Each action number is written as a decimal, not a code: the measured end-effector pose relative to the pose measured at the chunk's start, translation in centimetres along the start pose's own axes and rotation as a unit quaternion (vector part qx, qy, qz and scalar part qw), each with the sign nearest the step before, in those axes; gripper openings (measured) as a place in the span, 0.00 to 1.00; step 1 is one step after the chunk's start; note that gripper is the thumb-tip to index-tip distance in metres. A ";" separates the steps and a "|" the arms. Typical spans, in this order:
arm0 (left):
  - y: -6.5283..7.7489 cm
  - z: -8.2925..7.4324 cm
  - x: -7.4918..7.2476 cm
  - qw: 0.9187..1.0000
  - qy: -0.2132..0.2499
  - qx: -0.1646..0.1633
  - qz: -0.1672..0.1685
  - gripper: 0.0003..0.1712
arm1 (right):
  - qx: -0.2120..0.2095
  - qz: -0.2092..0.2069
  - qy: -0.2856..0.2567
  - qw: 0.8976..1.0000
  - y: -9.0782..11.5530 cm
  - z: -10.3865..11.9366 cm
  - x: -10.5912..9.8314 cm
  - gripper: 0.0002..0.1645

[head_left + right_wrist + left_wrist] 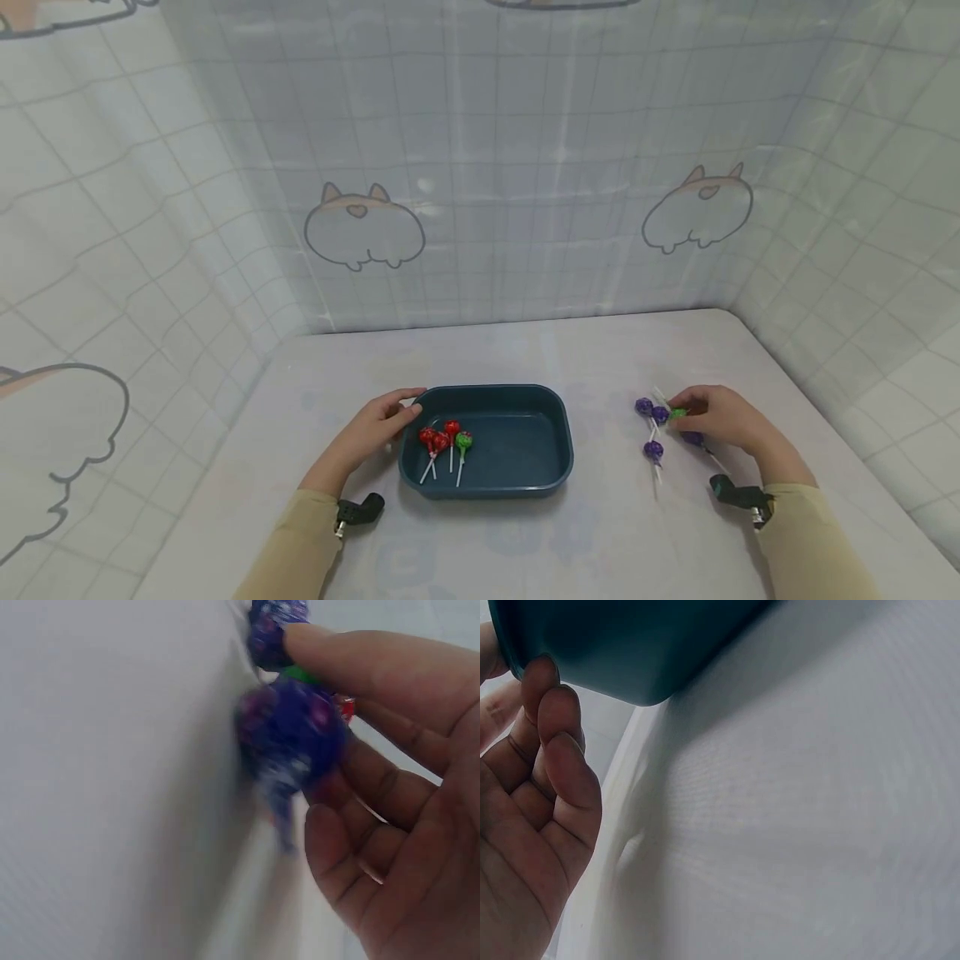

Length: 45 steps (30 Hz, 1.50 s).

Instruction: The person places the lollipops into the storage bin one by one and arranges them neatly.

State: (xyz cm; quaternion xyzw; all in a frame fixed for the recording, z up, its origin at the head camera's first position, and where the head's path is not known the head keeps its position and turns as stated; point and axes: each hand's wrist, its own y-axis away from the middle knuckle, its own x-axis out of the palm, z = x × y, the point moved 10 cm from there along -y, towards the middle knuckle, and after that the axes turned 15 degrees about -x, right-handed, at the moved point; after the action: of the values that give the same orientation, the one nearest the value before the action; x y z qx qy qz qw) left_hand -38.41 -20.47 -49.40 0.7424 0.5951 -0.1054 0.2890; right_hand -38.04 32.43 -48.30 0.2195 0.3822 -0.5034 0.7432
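Observation:
My left hand point(375, 423) holds the left end of a dark teal rectangular tray point(517, 454), thumb at the rim and fingers along the outer wall. Inside the tray, at its left, lie several red lollipops point(441, 441) and a green lollipop point(464, 441). Off to the right, my right hand point(726, 417) pinches another green lollipop point(678, 413) between thumb and fingers. Several purple lollipops point(653, 451) lie around that hand. From the right wrist, a purple lollipop point(289, 731) partly covers the green wrapper point(300, 673) under the thumb.
The white table point(517, 550) carries the tray left of centre and the loose lollipops on the right. A grid-patterned curtain point(525, 208) with cartoon animals hangs behind and at both sides. Each wrist wears a small dark camera mount point(738, 493).

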 end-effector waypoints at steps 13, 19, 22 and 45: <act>0.2 -0.2 -0.1 1.000 -0.002 0.002 0.000 0.27 | -0.027 -0.097 -0.129 0.986 0.8 1.7 -3.2 0.32; 0.0 0.0 -0.1 1.000 0.000 -0.001 0.001 0.26 | -0.042 -0.105 -0.122 0.986 0.4 2.7 -2.9 0.24; 0.1 0.0 0.0 1.000 0.001 -0.001 0.003 0.26 | -0.036 -0.107 -0.113 0.987 0.4 2.6 -2.6 0.25; 0.4 -0.3 -0.2 1.000 -0.011 -0.001 -0.012 0.27 | -0.031 -0.101 -0.083 0.991 -0.3 3.6 -2.4 0.34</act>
State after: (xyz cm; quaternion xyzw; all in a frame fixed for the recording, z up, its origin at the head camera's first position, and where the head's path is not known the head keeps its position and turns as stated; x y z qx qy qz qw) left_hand -38.16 -20.49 -48.98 0.7339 0.6005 -0.1163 0.2955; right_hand -37.52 31.18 -44.25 0.1143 0.3549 -0.5799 0.7244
